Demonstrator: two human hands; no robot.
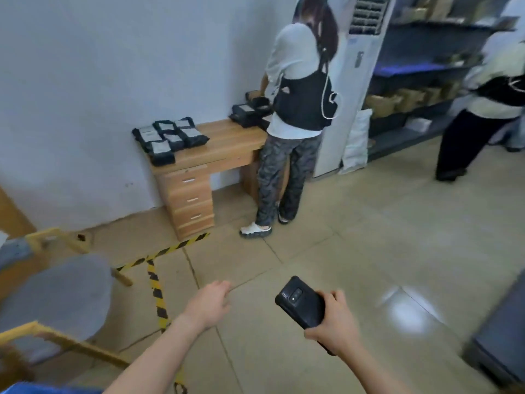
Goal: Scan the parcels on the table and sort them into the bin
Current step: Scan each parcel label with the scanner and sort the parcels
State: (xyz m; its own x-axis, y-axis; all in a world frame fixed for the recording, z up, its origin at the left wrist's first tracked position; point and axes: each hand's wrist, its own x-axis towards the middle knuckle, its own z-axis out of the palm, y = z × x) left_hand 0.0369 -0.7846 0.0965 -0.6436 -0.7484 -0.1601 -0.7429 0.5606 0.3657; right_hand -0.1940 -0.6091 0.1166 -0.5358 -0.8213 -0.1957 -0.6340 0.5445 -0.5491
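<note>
The scanner's (pixel 301 304) lower end is hidden under the right hand's (pixel 333 322) curled fingers (pixel 336 298). Far beyond the fingertips, the parcels' (pixel 169 137) labels are too small to read, and a standing person (pixel 295 109) covers some. Right of the fingers, a blurred grey box (pixel 502 336) is cut off.

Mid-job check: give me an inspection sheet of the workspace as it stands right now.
Surface: wooden desk with drawers, against the wall.
Job's things: black labelled parcels grouped on the desk's left end; second pile at its other end; grey container at lower right, possibly the bin.
Clutter: grey chair; striped floor tape.
Grippers: left hand open, empty; right hand grips the scanner.
Cables: white cord on the back of a person at the desk.
Surroundings: shelving, standing air conditioner.
</note>
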